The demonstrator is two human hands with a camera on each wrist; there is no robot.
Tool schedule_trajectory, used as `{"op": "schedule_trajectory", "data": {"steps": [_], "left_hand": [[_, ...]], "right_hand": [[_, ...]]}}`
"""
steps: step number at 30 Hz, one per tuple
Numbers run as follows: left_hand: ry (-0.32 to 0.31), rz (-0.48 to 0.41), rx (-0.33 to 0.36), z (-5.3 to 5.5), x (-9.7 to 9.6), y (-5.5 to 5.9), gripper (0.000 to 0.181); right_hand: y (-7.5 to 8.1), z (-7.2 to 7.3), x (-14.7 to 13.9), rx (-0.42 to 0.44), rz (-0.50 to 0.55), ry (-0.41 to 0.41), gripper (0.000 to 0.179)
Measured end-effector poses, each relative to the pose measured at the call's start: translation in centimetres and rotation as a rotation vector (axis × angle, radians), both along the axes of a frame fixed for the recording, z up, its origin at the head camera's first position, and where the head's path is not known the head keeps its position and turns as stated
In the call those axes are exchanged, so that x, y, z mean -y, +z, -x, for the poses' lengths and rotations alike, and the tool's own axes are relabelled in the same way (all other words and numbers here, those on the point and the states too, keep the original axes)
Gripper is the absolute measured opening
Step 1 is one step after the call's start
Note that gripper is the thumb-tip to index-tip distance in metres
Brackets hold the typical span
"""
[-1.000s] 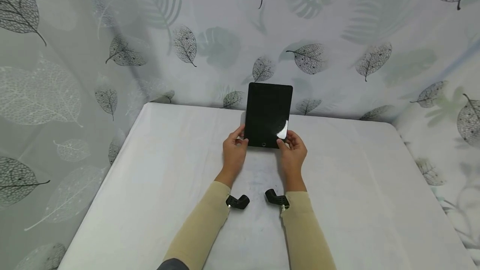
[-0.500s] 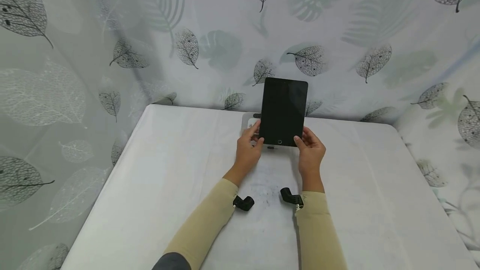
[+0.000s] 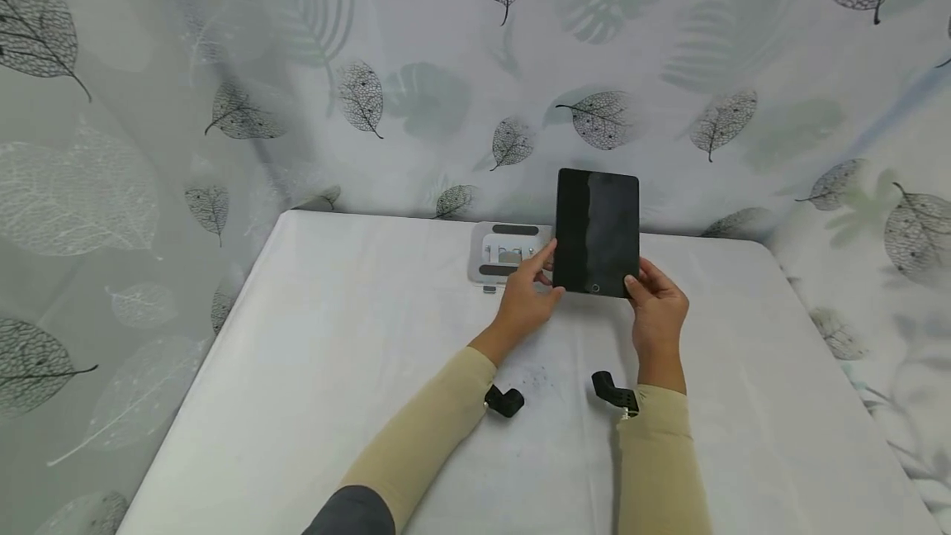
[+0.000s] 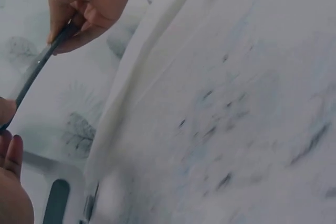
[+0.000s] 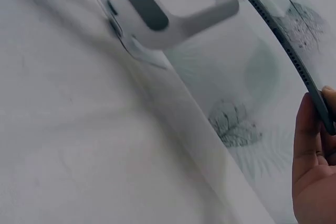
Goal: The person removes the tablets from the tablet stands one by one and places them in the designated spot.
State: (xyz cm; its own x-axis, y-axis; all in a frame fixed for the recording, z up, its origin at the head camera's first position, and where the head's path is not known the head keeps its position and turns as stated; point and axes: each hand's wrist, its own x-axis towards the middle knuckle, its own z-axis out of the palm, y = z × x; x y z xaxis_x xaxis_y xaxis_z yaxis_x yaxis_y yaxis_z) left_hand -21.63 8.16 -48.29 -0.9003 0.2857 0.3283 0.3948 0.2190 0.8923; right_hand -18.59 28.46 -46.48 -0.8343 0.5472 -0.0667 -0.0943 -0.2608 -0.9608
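A black tablet [image 3: 598, 229] with a round home button at its bottom edge is held up near the back of the table. My left hand [image 3: 523, 300] pinches its lower left corner between thumb and fingers. On the other side my right hand [image 3: 657, 308] grips the lower right corner, thumb on the front. Both wrist views show the tablet nearly edge-on, the left wrist view with a thin dark edge [image 4: 39, 66] between the two hands. Behind and left of the tablet lies a grey-and-white plastic case or stand [image 3: 483, 254] with dark strips, partly covered by my left hand.
The white-covered table [image 3: 357, 353] reaches back to a leaf-patterned curtain [image 3: 438, 15], which also hangs at both sides. A black wrist mount [image 3: 505, 401] sits at the left cuff, and a similar mount [image 3: 612, 390] at the right cuff.
Both hands have carried the tablet to the right, keeping their grip on it. The grey-and-white case, mostly hidden behind it before, now shows to its left.
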Motion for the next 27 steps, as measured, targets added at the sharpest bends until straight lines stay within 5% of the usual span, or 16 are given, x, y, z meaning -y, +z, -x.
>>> {"op": "schedule_trajectory", "data": {"steps": [11, 19, 27], "left_hand": [[-0.022, 0.115, 0.048, -1.4, -2.5, -1.4, 0.078], [-0.013, 0.173, 0.021, -1.4, -2.9, -2.7, 0.073], [-0.027, 0.263, 0.044, -1.6, -3.1, -3.3, 0.063]], "right_hand": [[-0.7, -0.7, -2.8, 0.172, -0.014, -0.009, 0.045], [-1.8, -0.5, -3.8, 0.296, -0.071, 0.028, 0.049], [-2.8, -0.6, -3.9, 0.484, -0.286, 0.012, 0.044]]}}
